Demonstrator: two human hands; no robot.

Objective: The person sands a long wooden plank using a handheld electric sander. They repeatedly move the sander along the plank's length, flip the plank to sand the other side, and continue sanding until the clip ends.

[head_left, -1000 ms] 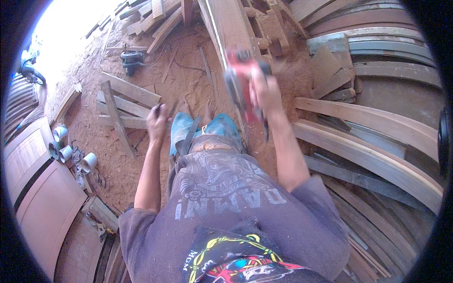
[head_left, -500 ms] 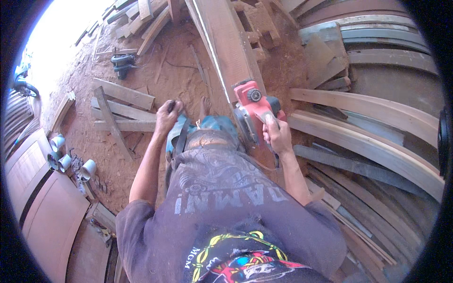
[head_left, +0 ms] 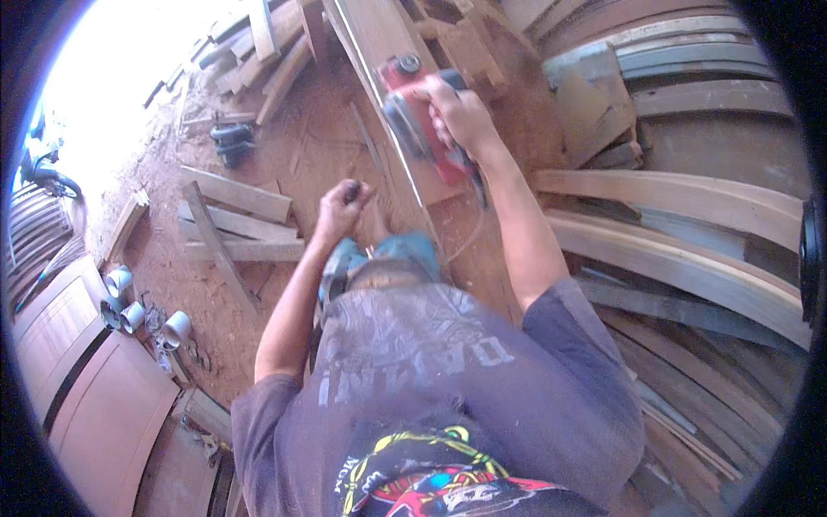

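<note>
My right hand (head_left: 461,119) is wrapped around the rear handle of a red electric planer (head_left: 412,127) with a black knob at its front. The planer rests on a long wide wooden board (head_left: 379,34) that runs away from me, a pale line along its left edge. Motion blurs the tool a little. A cord (head_left: 476,228) trails from its back end. My left hand (head_left: 341,209) is held closed in front of my lap, left of the board and apart from it. Something small and dark shows at its fingers; what it is cannot be made out.
Loose planks (head_left: 237,196) lie on the reddish dirt at left, near a dark power tool (head_left: 233,142). Pale cups (head_left: 177,327) and wooden panels (head_left: 112,392) are at lower left. Long boards (head_left: 672,194) are stacked at right. Wood blocks (head_left: 465,52) stand beyond the board.
My right hand has pushed the planer forward, away from me along the board, and the arm is stretched further. My left hand has shifted slightly right in the view, still closed.
</note>
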